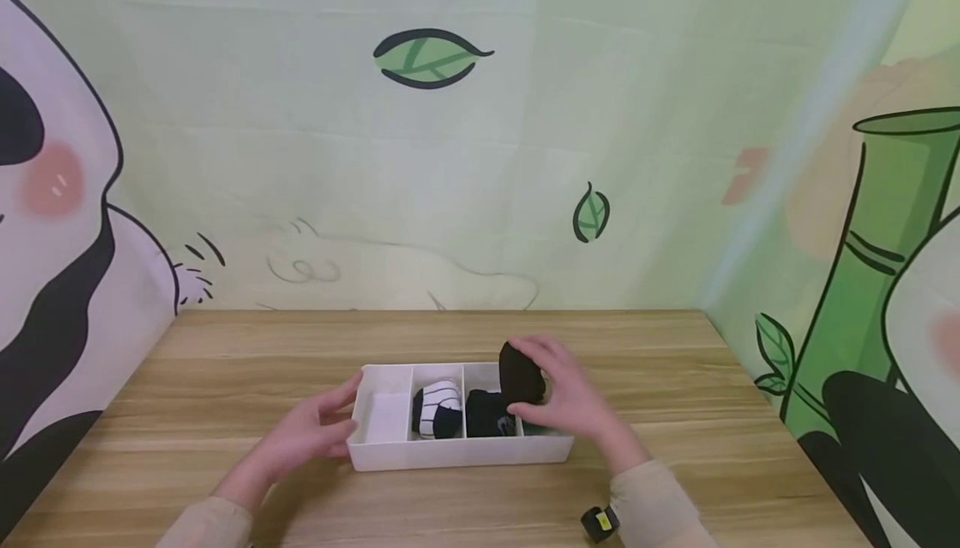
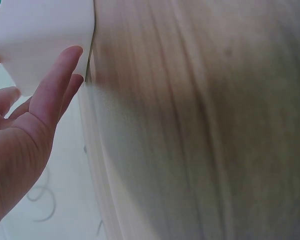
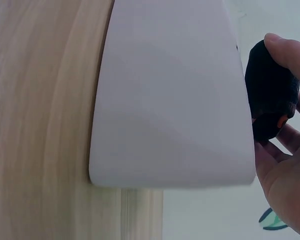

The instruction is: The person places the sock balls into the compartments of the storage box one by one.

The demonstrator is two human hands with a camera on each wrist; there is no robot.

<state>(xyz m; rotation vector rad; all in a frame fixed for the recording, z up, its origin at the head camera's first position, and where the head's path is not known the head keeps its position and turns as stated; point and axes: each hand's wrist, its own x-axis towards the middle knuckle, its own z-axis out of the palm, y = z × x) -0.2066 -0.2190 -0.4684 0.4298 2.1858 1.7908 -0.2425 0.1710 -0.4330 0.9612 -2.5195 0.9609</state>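
Right hand [image 1: 572,398] grasps a dark rolled sock [image 1: 520,373], thumb and fingers wrapped round it, lower centre of the head view, just above the right end of the white divided tray [image 1: 457,450]. Left hand [image 1: 303,435] has fingers straight and relaxed, holding nothing, against the tray's left end. Risk, as I judge it: the next compartment over already holds a black bundle [image 1: 489,414], so the roll could catch the divider or sit proud; a push could slide the light tray on the wooden table [image 1: 675,364] if the left hand isn't bracing. The striped roll [image 1: 437,409] and the compartments show only from the head; right wrist view shows just the tray's outer wall [image 3: 172,100] and the thumb over the sock [image 3: 270,95].
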